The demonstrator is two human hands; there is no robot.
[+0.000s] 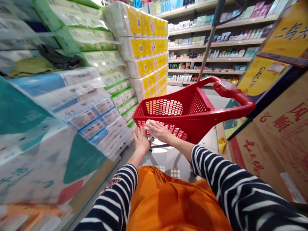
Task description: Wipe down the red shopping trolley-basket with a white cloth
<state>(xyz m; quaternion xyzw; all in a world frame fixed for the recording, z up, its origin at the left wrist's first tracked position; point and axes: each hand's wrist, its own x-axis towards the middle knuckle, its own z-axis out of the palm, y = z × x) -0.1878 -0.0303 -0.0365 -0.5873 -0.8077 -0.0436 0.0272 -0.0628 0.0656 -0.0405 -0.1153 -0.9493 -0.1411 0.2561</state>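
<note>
A red shopping cart (204, 126) with a mesh-sided basket stands in front of me, its handle toward the right. My right hand (160, 131) is at the near side of the basket, fingers closed round a small whitish thing (149, 124), perhaps a cloth or tissue. Just left of it and lower, my left hand (141, 140) has its fingers spread, with nothing seen in it. Its fingertips are close to the whitish thing; whether they touch it cannot be told. Inside the part of the basket that shows, no goods are visible.
Stacked tissue packs, blue-white (96, 109), green (79, 38) and yellow-white (146, 48), rise on the left. A dark cloth (57, 57) lies on one stack. Shelves of cosmetics (209, 41) stand behind the cart. Cardboard boxes (271, 138) and yellow signs (286, 35) line the right.
</note>
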